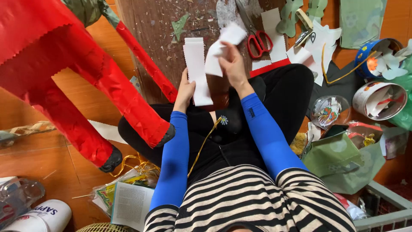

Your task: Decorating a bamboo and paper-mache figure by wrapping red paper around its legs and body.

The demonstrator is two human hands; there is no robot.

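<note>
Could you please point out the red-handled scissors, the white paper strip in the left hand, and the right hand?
Red-handled scissors (259,42): head view, on a red handle loop.
White paper strip (196,64): head view, mid-strip.
Right hand (234,65): head view, back of hand.

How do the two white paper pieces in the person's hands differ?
The long strip in the left hand is flat, straight and rectangular; the folded piece in the right hand is bent, crumpled and held higher. The long strip reaches down to the lap; the folded piece hangs above the board. Both are white.

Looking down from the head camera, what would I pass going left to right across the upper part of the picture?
Red paper figure → left hand → white paper strip → right hand → red-handled scissors → blue-rimmed tub.
</note>
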